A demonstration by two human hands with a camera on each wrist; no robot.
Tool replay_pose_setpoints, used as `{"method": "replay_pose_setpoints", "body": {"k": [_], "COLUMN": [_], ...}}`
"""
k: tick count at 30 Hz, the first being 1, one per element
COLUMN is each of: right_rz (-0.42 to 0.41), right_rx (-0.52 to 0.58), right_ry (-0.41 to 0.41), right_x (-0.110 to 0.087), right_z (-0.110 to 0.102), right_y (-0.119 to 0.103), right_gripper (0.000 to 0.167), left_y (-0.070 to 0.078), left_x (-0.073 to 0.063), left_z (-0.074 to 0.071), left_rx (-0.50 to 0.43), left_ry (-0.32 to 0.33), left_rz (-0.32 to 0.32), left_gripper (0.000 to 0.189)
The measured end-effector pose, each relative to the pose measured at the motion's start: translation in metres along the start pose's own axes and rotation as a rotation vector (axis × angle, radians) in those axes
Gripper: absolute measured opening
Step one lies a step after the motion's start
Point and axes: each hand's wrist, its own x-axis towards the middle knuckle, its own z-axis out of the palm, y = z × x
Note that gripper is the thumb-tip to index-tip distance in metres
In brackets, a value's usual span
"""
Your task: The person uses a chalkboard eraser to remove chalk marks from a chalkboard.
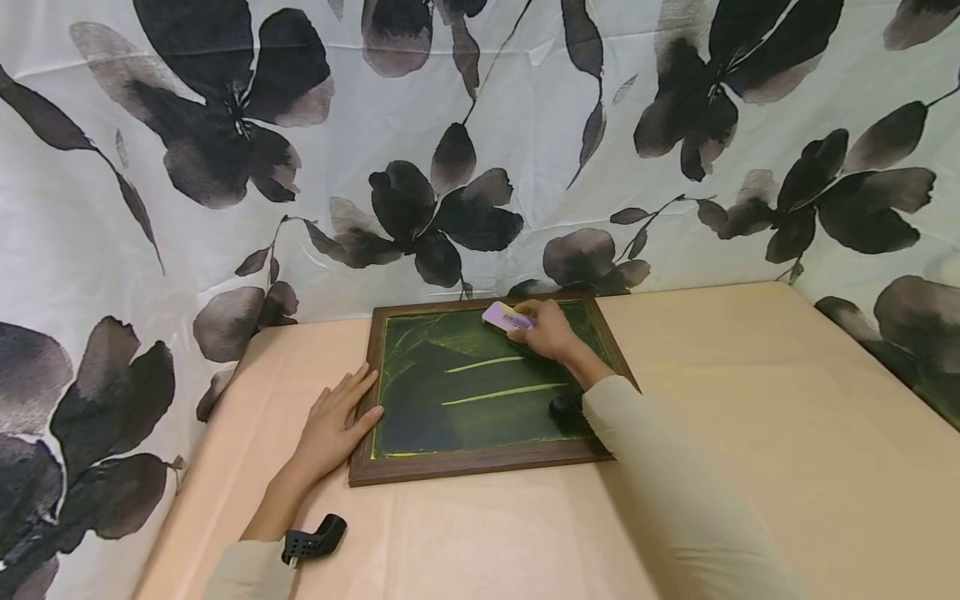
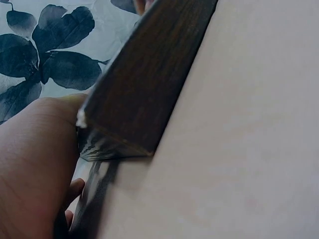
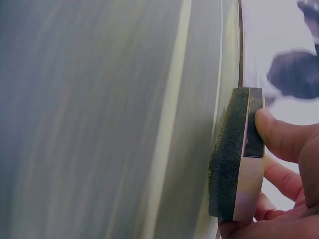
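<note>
A small green chalkboard [image 1: 420, 417] in a brown wooden frame [image 1: 480, 460] lies on the table. Two yellow chalk lines cross its middle, with chalk smears toward the top. My right hand [image 1: 549, 330] grips a purple chalkboard eraser [image 1: 507, 317] near the board's top edge. In the right wrist view the eraser [image 3: 240, 154] shows its dark felt side facing the board, thumb and fingers around its back. My left hand [image 1: 337, 425] rests with straight, spread fingers on the left side of the frame. The left wrist view shows the frame's corner [image 2: 129, 94] beside that hand.
A peach-coloured cover [image 1: 750, 400] spreads over the table. Behind it hangs a white cloth [image 1: 540, 158] with dark flowers. A black wrist device [image 1: 315, 540] sits on my left wrist, and another [image 1: 567, 410] shows at the right sleeve, over the board.
</note>
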Motion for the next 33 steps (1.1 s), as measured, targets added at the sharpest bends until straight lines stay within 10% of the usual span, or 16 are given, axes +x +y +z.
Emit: {"method": "replay_pose_setpoints", "body": {"k": [17, 33], "right_rz": [-0.152, -0.192], "right_rx": [-0.169, -0.184], "right_ry": [-0.151, -0.078], "right_x": [0.007, -0.018], "right_z": [0.06, -0.02], "right_y": [-0.069, -0.014], "right_gripper": [0.046, 0.055], "left_y": [-0.001, -0.002], "left_x": [-0.001, -0.001], "left_z": [0.001, 0.0], "left_rx": [-0.007, 0.007], "left_ry": [0.021, -0.005], "left_rz": [0.009, -0.005], "left_gripper": [0.061, 0.062]}}
